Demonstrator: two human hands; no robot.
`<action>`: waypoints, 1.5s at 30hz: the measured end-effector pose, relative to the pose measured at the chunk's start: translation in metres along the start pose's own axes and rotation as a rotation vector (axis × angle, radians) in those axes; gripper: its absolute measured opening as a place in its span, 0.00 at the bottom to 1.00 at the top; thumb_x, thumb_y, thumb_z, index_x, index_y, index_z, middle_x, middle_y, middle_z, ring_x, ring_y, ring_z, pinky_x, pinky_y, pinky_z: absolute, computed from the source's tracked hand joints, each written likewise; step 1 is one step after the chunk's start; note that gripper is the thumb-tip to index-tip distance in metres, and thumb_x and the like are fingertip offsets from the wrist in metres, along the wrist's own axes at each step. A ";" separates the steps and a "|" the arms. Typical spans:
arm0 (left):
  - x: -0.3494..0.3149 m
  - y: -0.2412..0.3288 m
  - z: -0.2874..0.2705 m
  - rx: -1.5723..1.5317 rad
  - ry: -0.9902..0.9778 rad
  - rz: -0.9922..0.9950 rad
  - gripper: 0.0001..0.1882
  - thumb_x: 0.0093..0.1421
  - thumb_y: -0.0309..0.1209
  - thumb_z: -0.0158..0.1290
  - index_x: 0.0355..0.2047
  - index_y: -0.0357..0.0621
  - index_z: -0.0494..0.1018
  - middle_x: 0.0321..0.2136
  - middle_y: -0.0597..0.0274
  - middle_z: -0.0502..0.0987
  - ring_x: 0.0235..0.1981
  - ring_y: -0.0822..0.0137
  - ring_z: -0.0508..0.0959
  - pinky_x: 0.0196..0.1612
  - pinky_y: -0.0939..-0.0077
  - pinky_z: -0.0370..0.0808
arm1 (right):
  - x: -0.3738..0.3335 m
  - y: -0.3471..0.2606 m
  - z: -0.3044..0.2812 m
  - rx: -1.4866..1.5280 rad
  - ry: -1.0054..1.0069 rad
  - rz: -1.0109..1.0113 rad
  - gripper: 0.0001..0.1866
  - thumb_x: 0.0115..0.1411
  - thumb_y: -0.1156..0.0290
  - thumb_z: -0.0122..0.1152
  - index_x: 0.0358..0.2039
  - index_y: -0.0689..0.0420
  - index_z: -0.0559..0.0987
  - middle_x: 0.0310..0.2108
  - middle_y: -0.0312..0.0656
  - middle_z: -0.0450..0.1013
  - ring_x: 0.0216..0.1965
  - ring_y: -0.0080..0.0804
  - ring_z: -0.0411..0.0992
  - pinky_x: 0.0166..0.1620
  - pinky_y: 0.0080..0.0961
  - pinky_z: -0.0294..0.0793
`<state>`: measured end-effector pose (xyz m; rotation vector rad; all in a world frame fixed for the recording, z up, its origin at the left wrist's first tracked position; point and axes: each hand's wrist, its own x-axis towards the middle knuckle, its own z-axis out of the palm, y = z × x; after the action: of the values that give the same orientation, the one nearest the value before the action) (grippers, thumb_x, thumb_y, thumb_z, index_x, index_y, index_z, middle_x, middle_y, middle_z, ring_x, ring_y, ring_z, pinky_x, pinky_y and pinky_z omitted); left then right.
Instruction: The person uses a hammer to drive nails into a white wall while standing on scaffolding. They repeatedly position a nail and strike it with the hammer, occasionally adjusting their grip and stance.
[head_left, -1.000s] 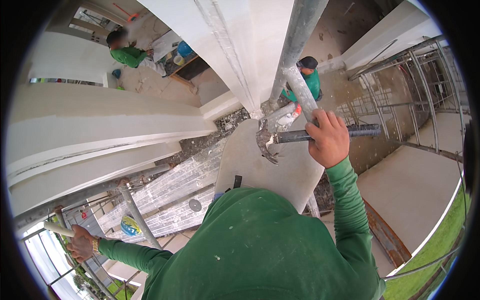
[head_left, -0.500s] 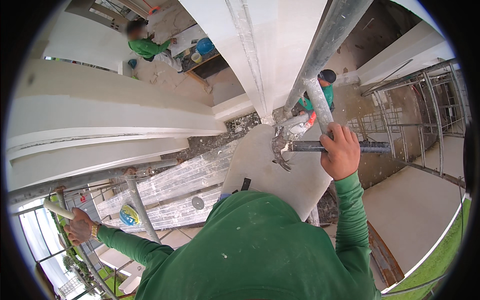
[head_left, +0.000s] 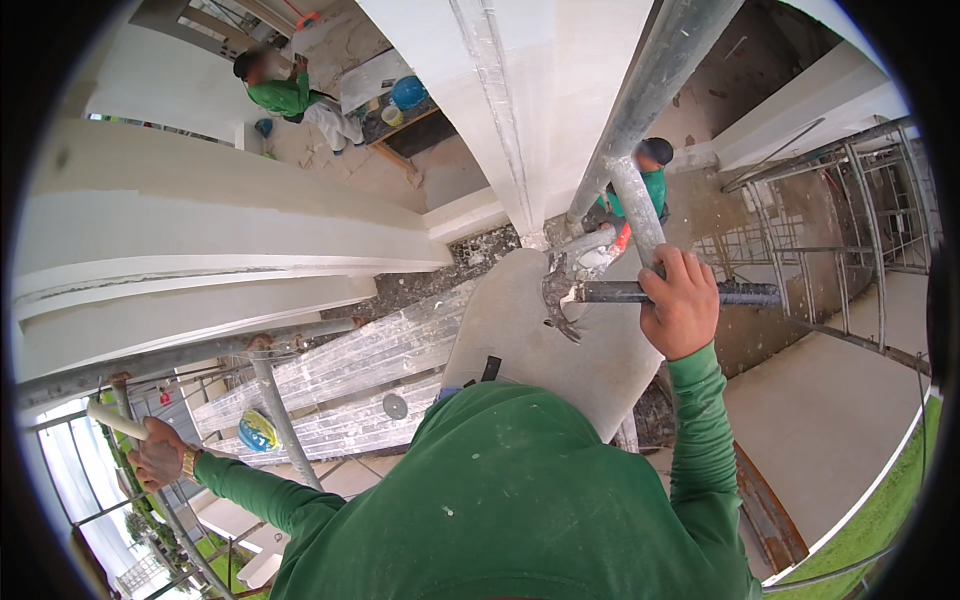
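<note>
My right hand [head_left: 680,303] is closed around the dark handle of a claw hammer [head_left: 560,298]. Its metal head points left, over the pale beige cloth [head_left: 520,340] on my legs. A grey scaffold pipe [head_left: 638,205] runs down to the same hand; whether the fingers also grip it I cannot tell. Out at the far left, my left hand [head_left: 160,455] is wrapped around a short, pale rod [head_left: 115,418] with a rounded end. What the rod belongs to does not show. A watch is on that wrist.
Paint-spattered scaffold planks [head_left: 350,385] lie below, with a blue-and-yellow helmet [head_left: 258,430] and a grey disc [head_left: 395,406]. A white column [head_left: 510,100] rises ahead. Down to the right sits a co-worker [head_left: 652,185]; another person [head_left: 285,95] is by a blue bucket [head_left: 408,92] at upper left.
The person at upper left has straightened up and drawn a raised hand toward the head, away from the board. My hands and the hammer stay nearly where they were.
</note>
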<state>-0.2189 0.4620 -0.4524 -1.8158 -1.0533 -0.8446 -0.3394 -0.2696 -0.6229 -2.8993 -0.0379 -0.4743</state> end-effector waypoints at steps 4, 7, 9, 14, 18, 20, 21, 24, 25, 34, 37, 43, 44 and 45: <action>0.000 0.000 0.004 0.027 0.004 0.003 0.28 0.53 0.60 0.47 0.32 0.55 0.88 0.47 0.68 0.78 0.44 0.53 0.74 0.50 0.53 0.63 | 0.000 0.000 0.000 -0.001 0.013 -0.004 0.12 0.37 0.78 0.63 0.26 0.53 0.76 0.41 0.39 0.70 0.40 0.40 0.70 0.38 0.37 0.67; 0.002 -0.001 0.004 0.057 -0.051 0.003 0.28 0.53 0.59 0.48 0.32 0.53 0.88 0.46 0.68 0.78 0.43 0.53 0.73 0.50 0.53 0.63 | -0.001 0.000 0.001 -0.001 0.010 -0.001 0.12 0.37 0.78 0.64 0.26 0.53 0.77 0.41 0.39 0.71 0.40 0.40 0.70 0.39 0.37 0.67; 0.002 -0.001 0.001 0.062 -0.055 0.014 0.29 0.53 0.60 0.47 0.32 0.52 0.88 0.45 0.68 0.77 0.43 0.53 0.73 0.50 0.53 0.63 | -0.001 0.000 0.001 -0.002 0.004 0.001 0.12 0.37 0.77 0.64 0.26 0.53 0.77 0.41 0.39 0.71 0.40 0.40 0.70 0.39 0.37 0.67; 0.000 -0.001 -0.002 0.033 -0.053 0.010 0.31 0.53 0.61 0.47 0.32 0.51 0.88 0.43 0.66 0.77 0.43 0.53 0.73 0.50 0.53 0.63 | -0.001 0.000 0.001 -0.013 -0.003 0.003 0.12 0.37 0.77 0.64 0.27 0.53 0.77 0.41 0.38 0.71 0.40 0.40 0.70 0.39 0.37 0.67; -0.001 0.001 -0.009 0.019 -0.045 0.000 0.31 0.53 0.61 0.47 0.32 0.52 0.88 0.43 0.65 0.77 0.43 0.53 0.74 0.50 0.53 0.63 | -0.001 0.000 0.000 -0.005 -0.001 0.000 0.12 0.37 0.77 0.64 0.27 0.53 0.77 0.41 0.38 0.71 0.40 0.40 0.70 0.39 0.37 0.67; -0.002 0.004 -0.013 0.011 -0.028 0.003 0.30 0.52 0.61 0.47 0.32 0.52 0.88 0.43 0.65 0.77 0.42 0.54 0.74 0.50 0.53 0.63 | -0.001 0.001 0.000 -0.004 0.002 0.001 0.12 0.37 0.77 0.64 0.27 0.53 0.77 0.41 0.38 0.71 0.40 0.40 0.70 0.39 0.37 0.67; -0.002 0.004 -0.014 0.017 -0.018 0.003 0.30 0.51 0.61 0.47 0.32 0.52 0.88 0.43 0.65 0.77 0.42 0.54 0.74 0.50 0.54 0.64 | -0.001 0.001 0.001 -0.003 0.003 0.002 0.12 0.37 0.77 0.64 0.27 0.53 0.77 0.41 0.38 0.71 0.40 0.40 0.70 0.39 0.37 0.67; -0.004 0.003 -0.014 0.022 -0.005 -0.004 0.30 0.50 0.61 0.48 0.31 0.52 0.88 0.42 0.66 0.78 0.41 0.54 0.75 0.49 0.55 0.64 | -0.001 0.000 0.000 -0.005 0.014 -0.002 0.12 0.37 0.77 0.64 0.27 0.53 0.77 0.41 0.38 0.71 0.40 0.40 0.70 0.39 0.36 0.67; -0.004 0.003 -0.013 0.022 -0.004 -0.008 0.30 0.50 0.61 0.49 0.31 0.52 0.88 0.42 0.67 0.78 0.41 0.54 0.75 0.49 0.56 0.64 | -0.001 -0.001 -0.001 -0.007 0.019 -0.005 0.12 0.37 0.77 0.64 0.27 0.53 0.77 0.41 0.38 0.71 0.40 0.40 0.70 0.39 0.36 0.67; 0.000 0.003 -0.010 0.068 -0.044 -0.031 0.29 0.49 0.61 0.48 0.31 0.52 0.87 0.42 0.68 0.78 0.41 0.56 0.76 0.49 0.57 0.63 | -0.001 0.000 0.001 0.004 0.019 -0.007 0.11 0.37 0.77 0.63 0.25 0.54 0.76 0.40 0.39 0.70 0.40 0.40 0.70 0.38 0.37 0.67; -0.004 0.010 -0.032 0.097 -0.080 -0.024 0.31 0.48 0.61 0.48 0.34 0.51 0.87 0.46 0.70 0.79 0.45 0.57 0.75 0.52 0.58 0.63 | -0.003 0.002 0.003 0.026 0.042 -0.007 0.11 0.37 0.78 0.63 0.25 0.54 0.76 0.39 0.38 0.70 0.39 0.40 0.70 0.38 0.37 0.67; -0.015 0.021 -0.016 -0.516 0.137 -0.016 0.29 0.55 0.61 0.58 0.39 0.49 0.87 0.56 0.65 0.78 0.57 0.54 0.71 0.56 0.52 0.67 | -0.008 -0.031 -0.014 0.063 -0.001 0.066 0.12 0.34 0.76 0.63 0.24 0.54 0.75 0.31 0.36 0.68 0.34 0.39 0.70 0.35 0.38 0.65; -0.025 0.037 -0.018 -0.618 0.105 0.064 0.29 0.59 0.59 0.60 0.39 0.44 0.86 0.55 0.59 0.77 0.56 0.53 0.72 0.56 0.52 0.68 | -0.008 -0.047 -0.021 0.136 -0.010 0.089 0.12 0.34 0.76 0.63 0.24 0.54 0.75 0.29 0.37 0.67 0.31 0.40 0.70 0.33 0.39 0.65; -0.040 0.062 -0.057 -0.862 -0.114 0.171 0.29 0.62 0.57 0.58 0.36 0.39 0.85 0.45 0.53 0.81 0.45 0.53 0.78 0.50 0.58 0.72 | -0.005 -0.063 -0.030 0.205 -0.037 0.114 0.12 0.34 0.76 0.62 0.25 0.54 0.75 0.28 0.38 0.67 0.29 0.42 0.70 0.32 0.40 0.66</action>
<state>-0.1868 0.3801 -0.4835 -2.6429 -0.6057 -1.2090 -0.3574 -0.2137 -0.5840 -2.6916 0.0683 -0.3727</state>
